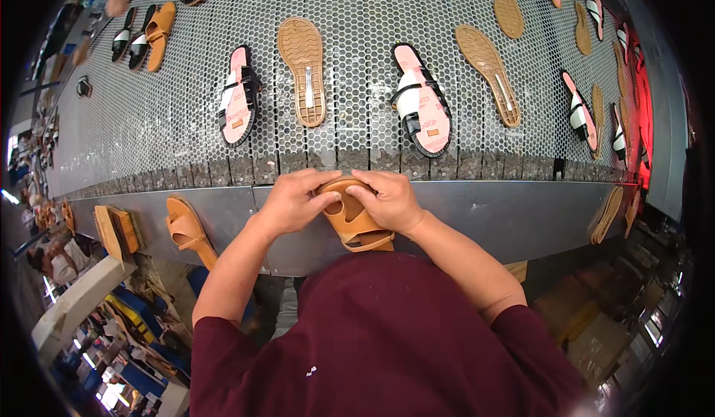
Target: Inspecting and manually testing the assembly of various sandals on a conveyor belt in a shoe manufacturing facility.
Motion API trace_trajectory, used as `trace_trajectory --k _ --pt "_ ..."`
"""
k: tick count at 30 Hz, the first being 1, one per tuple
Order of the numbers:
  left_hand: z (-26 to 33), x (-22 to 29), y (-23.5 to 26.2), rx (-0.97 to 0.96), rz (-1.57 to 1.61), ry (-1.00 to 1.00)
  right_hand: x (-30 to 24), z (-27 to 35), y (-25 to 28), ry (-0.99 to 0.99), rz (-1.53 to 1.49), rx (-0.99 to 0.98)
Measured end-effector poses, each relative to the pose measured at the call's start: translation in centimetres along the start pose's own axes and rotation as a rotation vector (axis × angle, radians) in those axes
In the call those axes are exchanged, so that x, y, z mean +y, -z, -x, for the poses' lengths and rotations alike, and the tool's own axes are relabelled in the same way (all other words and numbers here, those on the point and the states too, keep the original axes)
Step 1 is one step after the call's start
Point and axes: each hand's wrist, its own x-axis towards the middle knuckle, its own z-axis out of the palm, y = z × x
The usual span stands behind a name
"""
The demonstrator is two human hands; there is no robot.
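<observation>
A tan sandal [356, 225] with crossed straps is held between my two hands, in front of my chest at the near edge of the conveyor. My left hand [292, 202] grips one side of its toe end, the thumb on top. On the opposite side, my right hand [393, 204] is closed round the same end, its thumb pressed near the rim. Both sets of fingertips curl over the far edge, where their undersides are hidden. Straight beyond my hands, a tan outsole [301, 67] lies tread up beside a black-and-white sandal with a pink underside [237, 108].
A metal mesh conveyor [171, 122] spans the far side, with another pink-bottomed sandal [421, 108] and outsole [488, 67] on it. Along the grey metal ledge [514, 219] a tan sandal [186, 227] leans at left. A red glow [645, 111] shows at far right. Someone's hand [117, 3] appears far left.
</observation>
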Motion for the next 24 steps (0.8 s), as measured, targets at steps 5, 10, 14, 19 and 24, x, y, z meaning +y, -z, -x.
trace_trajectory --k 5,10,14,19,24 --pt "0.3 -0.8 -1.8 0.163 -0.113 -0.223 0.5 0.3 0.6 0.004 -0.027 -0.012" --pt "1.1 -1.9 -3.0 0.238 -0.156 -0.2 1.6 2.4 0.6 -0.341 -0.14 -0.091" --pt "1.2 -1.6 -3.4 0.27 -0.162 -0.221 1.8 2.6 0.3 -0.322 -0.091 -0.118" --pt "1.4 -1.6 -4.1 0.307 -0.153 -0.185 1.7 2.4 0.3 -0.283 -0.092 -0.082" --pt "1.5 -0.8 -4.6 0.366 -0.112 -0.124 1.6 1.9 0.6 -0.173 -0.07 -0.049"
